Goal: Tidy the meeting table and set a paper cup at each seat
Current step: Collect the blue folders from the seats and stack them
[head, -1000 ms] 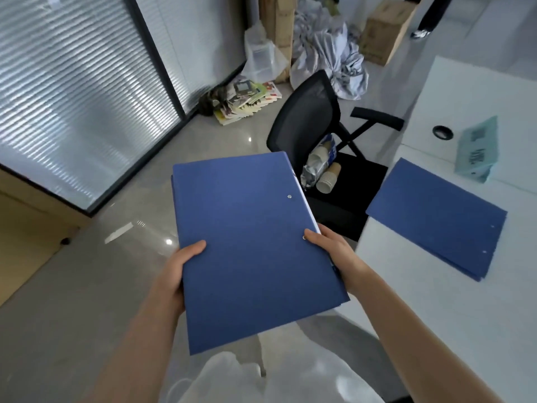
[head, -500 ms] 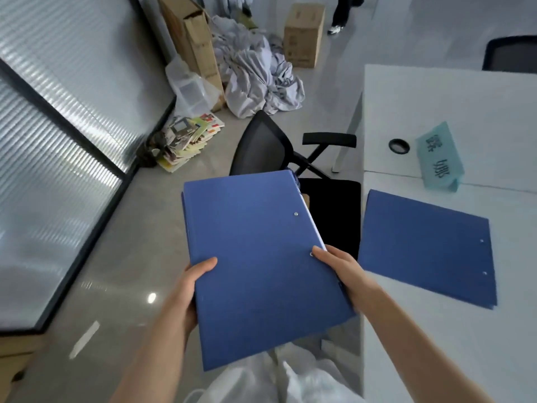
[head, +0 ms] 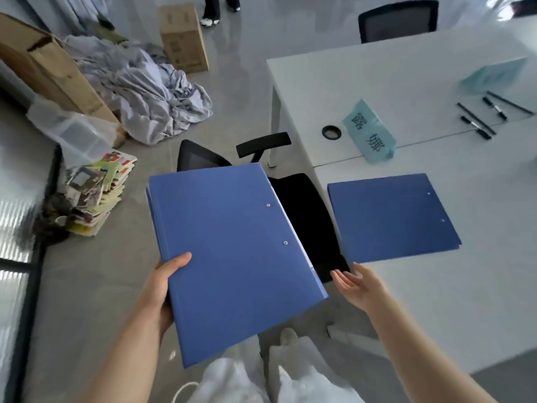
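The blue folder (head: 232,257) you are carrying sits in the air over the floor, left of the worktop (head: 436,301), tilted with its near corner low. Your left hand (head: 161,289) grips its left edge, thumb lying on the cover and fingers underneath. Your right hand (head: 359,286) is off the folder, just beside its right edge, palm open and fingers spread, holding nothing; it hovers at the worktop's near-left edge. A second blue folder (head: 392,218) lies flat on the worktop, just beyond your right hand and apart from it. Behind that folder a teal name card (head: 370,138) stands beside a round cable port (head: 331,132); further right, several black pens (head: 482,117) lie near a second teal card (head: 494,74). A black office chair (head: 305,216) is tucked between the carried folder and the worktop. On the floor to your left you have a stack of magazines (head: 96,196), a heap of grey cloth (head: 145,91) and cardboard boxes (head: 183,39)
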Demonstrator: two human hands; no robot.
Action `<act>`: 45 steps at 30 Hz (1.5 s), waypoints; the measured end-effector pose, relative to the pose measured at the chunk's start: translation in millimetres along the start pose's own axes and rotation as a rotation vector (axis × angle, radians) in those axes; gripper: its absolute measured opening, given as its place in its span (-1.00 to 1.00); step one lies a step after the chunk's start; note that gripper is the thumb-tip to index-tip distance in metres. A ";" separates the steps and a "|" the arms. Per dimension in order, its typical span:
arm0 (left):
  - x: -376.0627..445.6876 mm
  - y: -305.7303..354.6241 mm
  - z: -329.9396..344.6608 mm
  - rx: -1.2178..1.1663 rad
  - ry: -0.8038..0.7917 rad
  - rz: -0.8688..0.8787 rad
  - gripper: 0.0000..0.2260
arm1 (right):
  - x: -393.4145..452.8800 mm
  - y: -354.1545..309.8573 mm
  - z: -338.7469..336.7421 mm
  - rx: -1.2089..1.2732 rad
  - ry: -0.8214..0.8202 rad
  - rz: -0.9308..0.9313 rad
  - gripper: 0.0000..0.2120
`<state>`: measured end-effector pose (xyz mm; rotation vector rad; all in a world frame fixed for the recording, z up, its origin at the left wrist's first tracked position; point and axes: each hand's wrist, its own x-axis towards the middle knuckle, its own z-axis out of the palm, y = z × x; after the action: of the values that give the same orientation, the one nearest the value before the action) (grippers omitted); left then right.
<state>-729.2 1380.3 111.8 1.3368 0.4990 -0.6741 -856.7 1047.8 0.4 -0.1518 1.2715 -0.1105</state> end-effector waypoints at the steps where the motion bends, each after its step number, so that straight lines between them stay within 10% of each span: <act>1: 4.3 4.1 1.4 0.003 -0.006 0.004 -0.78 | 4.4 -2.6 0.2 0.060 0.022 -0.009 -0.46; 10: 37.3 12.0 22.7 0.024 -0.005 -0.009 -0.66 | 28.4 -24.3 14.7 0.398 0.030 0.011 -0.51; 30: 43.1 10.5 31.0 0.063 -0.055 -0.055 -0.65 | 6.2 -8.9 -20.8 -0.121 0.284 -0.448 -0.83; 45: 53.3 4.4 74.7 0.049 -0.180 -0.055 -0.63 | -88.8 -1.3 -67.9 0.061 -0.401 -0.578 -0.68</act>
<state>-691.5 1298.9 91.9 1.2980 0.3768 -0.8482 -947.6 1057.7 64.7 -0.4633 0.7934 -0.5861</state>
